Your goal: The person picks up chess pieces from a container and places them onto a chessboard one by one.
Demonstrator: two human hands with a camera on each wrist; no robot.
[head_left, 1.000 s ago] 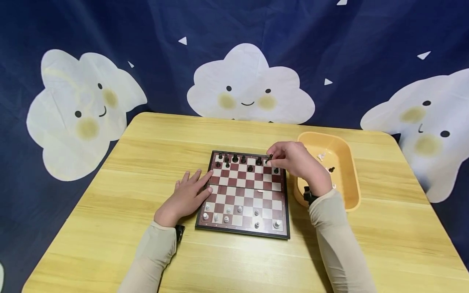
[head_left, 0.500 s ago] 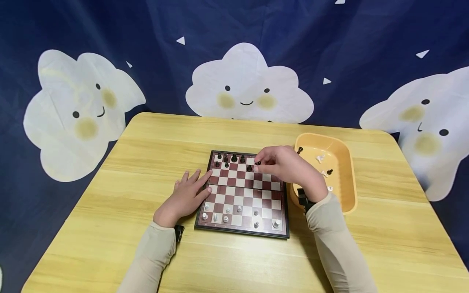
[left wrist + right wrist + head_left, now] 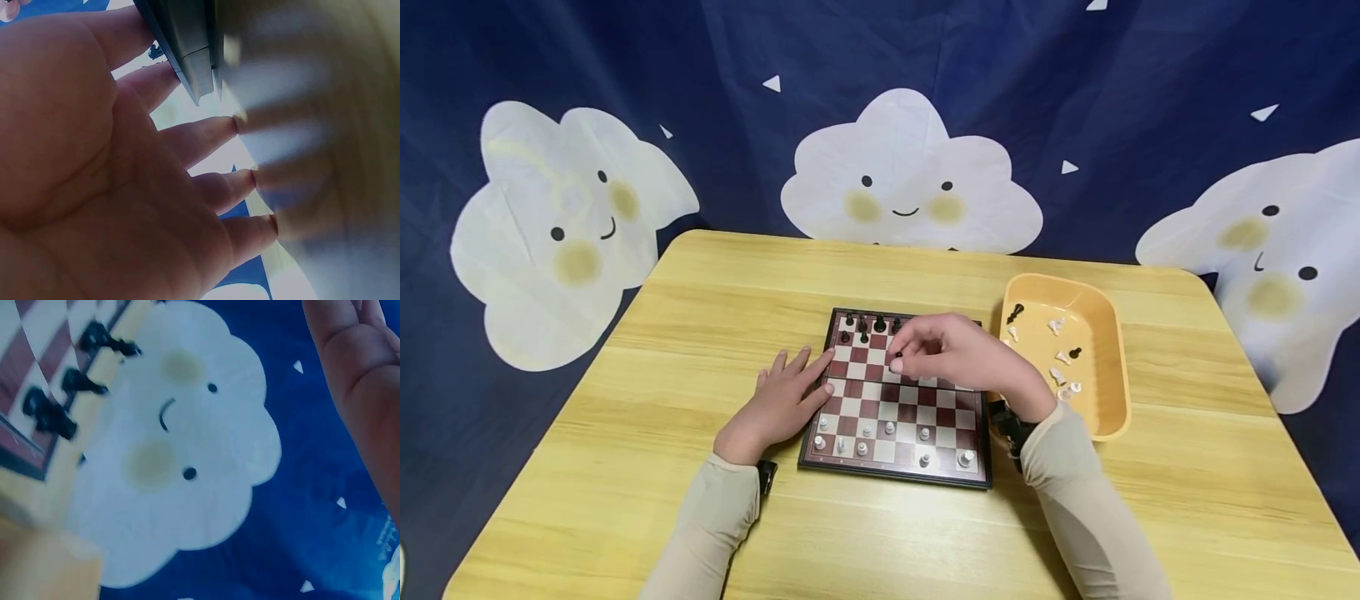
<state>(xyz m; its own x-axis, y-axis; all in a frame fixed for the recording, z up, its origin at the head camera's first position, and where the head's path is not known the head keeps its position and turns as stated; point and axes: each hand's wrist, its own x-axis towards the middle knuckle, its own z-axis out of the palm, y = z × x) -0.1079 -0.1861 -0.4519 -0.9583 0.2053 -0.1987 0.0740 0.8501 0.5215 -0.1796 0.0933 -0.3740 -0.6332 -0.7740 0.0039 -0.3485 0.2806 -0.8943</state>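
Note:
The chessboard (image 3: 883,400) lies on the wooden table with small pieces on it. My left hand (image 3: 775,408) rests at its left edge, fingers spread, thumb and index fingertip over the frame; the left wrist view shows the board's dark side (image 3: 187,50) against them. My right hand (image 3: 955,358) is over the board's far half, thumb and fingers pinching a small black chess piece (image 3: 898,356), mostly hidden by the fingertips. Several black pieces (image 3: 880,323) stand at the far left of the board. White pawns (image 3: 891,427) and other white pieces stand in the near rows.
At the right of the board is an orange plastic tray (image 3: 1123,367) with loose white pieces (image 3: 1056,326) and black ones (image 3: 1016,313) lying in it. Behind the table hangs a dark blue cloth (image 3: 730,167) printed with white clouds.
My right hand has moved left and nearer along the board, from the far right corner to the middle, and now has a black piece between its fingertips. The left hand has stayed still.

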